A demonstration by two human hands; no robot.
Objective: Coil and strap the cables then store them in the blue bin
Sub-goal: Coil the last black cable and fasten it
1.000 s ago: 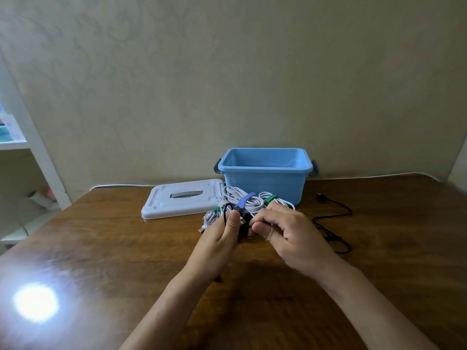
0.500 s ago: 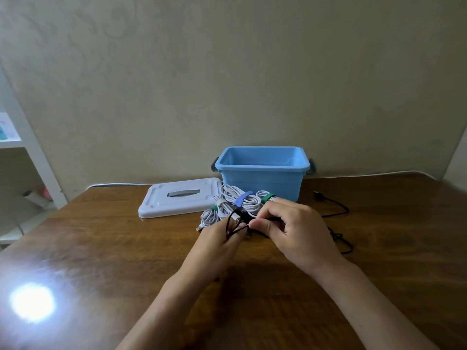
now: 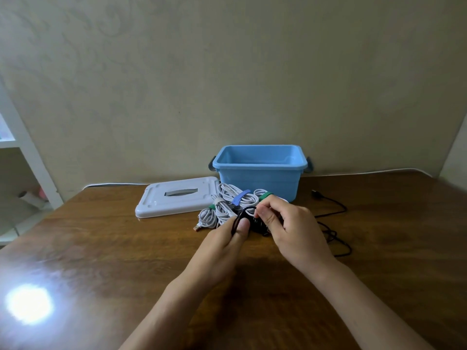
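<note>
Dim, soft, even lighting with a greenish-beige cast. 1 blown-out white glare spot (image 3: 29,304) at lower left of the frame, mirrored on the glossy table (image 3: 101,248). Faint, diffuse shadows under the forearms at bottom center. Wide-angle bending toward the corners, table edges curving. Slightly soft overall, softer at left and right margins.

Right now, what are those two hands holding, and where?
Both hold the black cable: the left hand grips its coiled loops, the right hand pinches a strand beside them.
</note>
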